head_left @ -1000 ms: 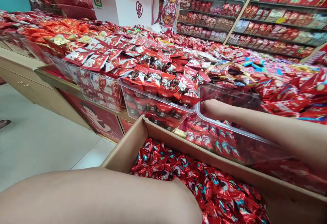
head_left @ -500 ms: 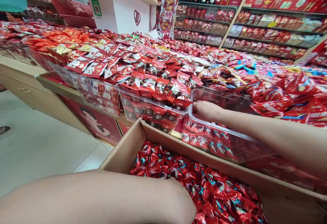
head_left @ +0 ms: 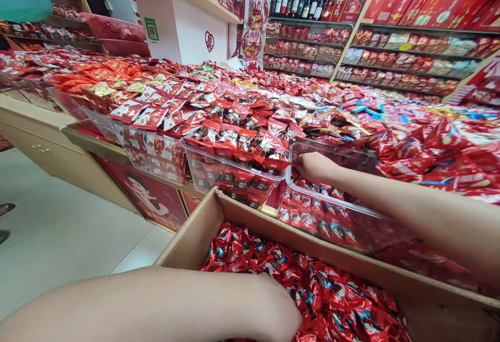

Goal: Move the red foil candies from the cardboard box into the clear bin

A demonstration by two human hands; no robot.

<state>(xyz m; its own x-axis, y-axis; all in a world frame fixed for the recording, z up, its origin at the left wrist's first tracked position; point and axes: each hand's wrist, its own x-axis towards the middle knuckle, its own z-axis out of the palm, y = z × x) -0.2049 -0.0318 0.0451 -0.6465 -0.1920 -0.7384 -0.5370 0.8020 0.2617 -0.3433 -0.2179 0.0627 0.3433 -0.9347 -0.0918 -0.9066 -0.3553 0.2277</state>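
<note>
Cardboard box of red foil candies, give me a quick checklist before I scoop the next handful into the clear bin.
1. Left hand down among the red foil-wrapped candies in the brown cardboard box: ok.
2. Left grip closed on candy: cannot tell, fingers buried.
3. Right hand inside the clear plastic bin: ok.
4. Right grip holding anything: cannot tell.
5. Room in that bin: ok, candies only cover its bottom.
6. Neighbouring clear bin of red packets has room: not ok, heaped above its rim.
</note>
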